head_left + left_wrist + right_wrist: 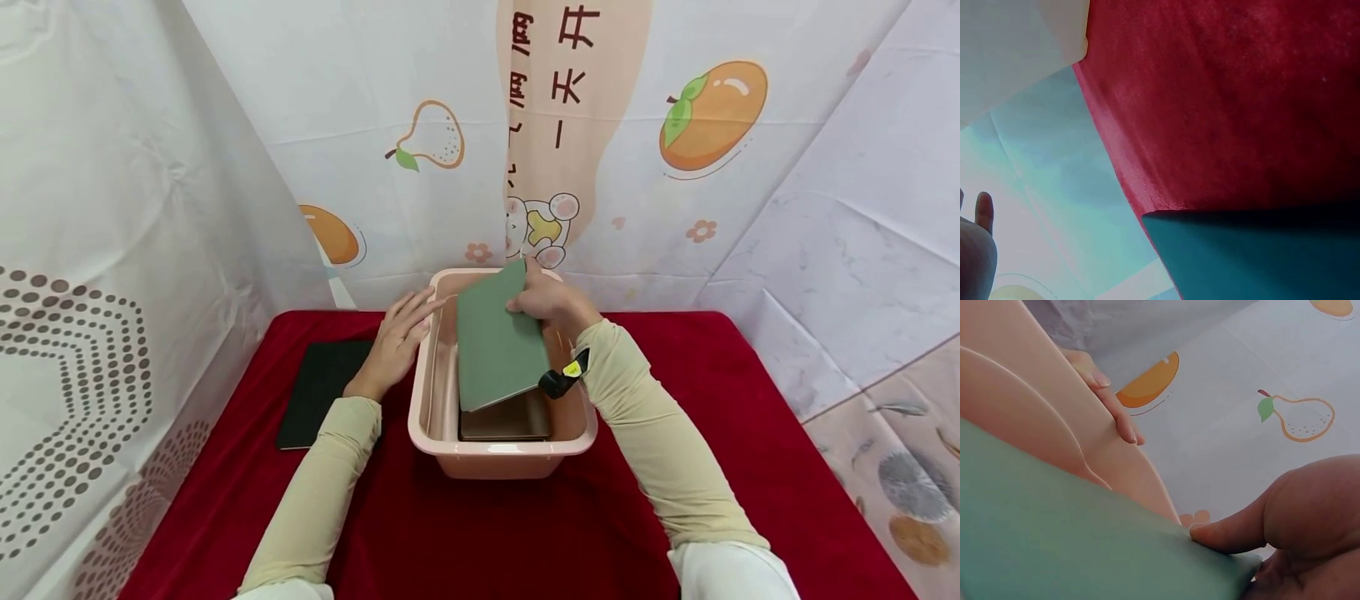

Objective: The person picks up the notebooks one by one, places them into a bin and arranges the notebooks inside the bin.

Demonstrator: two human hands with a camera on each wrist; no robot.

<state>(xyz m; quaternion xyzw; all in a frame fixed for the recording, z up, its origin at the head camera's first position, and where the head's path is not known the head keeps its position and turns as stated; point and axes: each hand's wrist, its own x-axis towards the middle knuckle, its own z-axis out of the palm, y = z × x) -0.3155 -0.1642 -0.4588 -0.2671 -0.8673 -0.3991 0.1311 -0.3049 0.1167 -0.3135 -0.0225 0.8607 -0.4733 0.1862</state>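
Head view: green book (497, 342) tilted, lengthwise.

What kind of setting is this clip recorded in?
Probably a makeshift recording booth, not a lived-in room: printed fruit-pattern sheets hang as walls around a table under a red cloth, with only a pink plastic tub and notebooks set out.

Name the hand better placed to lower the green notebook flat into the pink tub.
Right. The right hand already grips the green notebook tilted over the pink tub; the left hand only rests on the rim.
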